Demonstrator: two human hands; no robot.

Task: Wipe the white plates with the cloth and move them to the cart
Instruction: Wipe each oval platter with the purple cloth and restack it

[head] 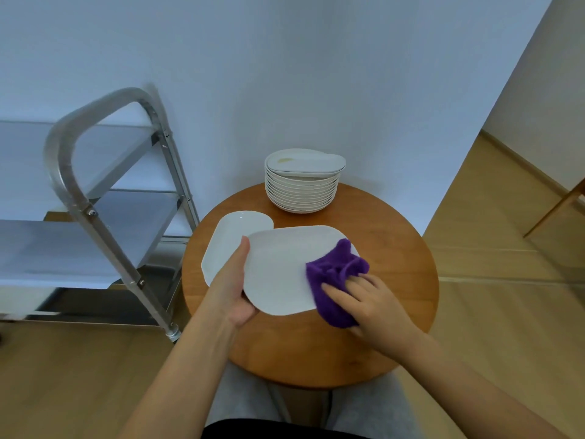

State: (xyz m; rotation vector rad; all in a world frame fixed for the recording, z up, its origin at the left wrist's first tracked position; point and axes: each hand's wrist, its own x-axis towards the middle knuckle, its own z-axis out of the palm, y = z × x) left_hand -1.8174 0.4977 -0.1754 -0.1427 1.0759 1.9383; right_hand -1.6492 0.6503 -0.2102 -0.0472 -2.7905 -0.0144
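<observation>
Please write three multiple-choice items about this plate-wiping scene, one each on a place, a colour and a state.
1. Where does the tall stack of white plates stand?
A. on the metal cart
B. at the far side of the round wooden table
C. on the floor

2. What colour is the bunched cloth?
A. purple
B. yellow
C. green

3. What is the left hand doing?
A. resting flat on the table
B. pushing the cart
C. gripping the edge of a white oblong plate

Key: 1 B, the stack stands near the wall; 2 A, the cloth under the right hand is purple; 3 C, its thumb lies over the plate's rim.
</observation>
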